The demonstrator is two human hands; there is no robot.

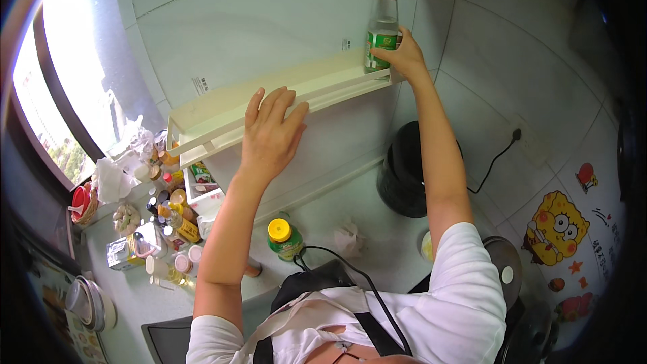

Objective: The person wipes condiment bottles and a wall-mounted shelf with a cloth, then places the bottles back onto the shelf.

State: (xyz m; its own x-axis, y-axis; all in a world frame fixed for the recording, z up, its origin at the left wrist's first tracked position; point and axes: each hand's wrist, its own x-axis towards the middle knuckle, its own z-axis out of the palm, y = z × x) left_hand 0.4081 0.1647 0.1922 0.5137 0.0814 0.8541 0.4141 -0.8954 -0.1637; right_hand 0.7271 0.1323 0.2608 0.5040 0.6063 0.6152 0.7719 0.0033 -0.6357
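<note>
At the right end of a long cream wall shelf point(229, 118) stands a clear glass bottle point(383, 23) with a green label and a brown cap. The fingers and thumb of my right hand point(403, 57) close around its lower half. My left hand point(273, 128) lies over the shelf's front rail near the middle, its fingers stretched out and holding nothing. Between the rails to the left of the bottle, the shelf's tray shows bare.
Left on the counter crowd several jars and bottles point(185, 226). Below the shelf sits a yellow-capped green jar point(286, 239), with a crumpled bag point(349, 237) beside it. A black cylindrical appliance point(404, 175) stands near the right wall, where a plugged cord point(495, 165) hangs.
</note>
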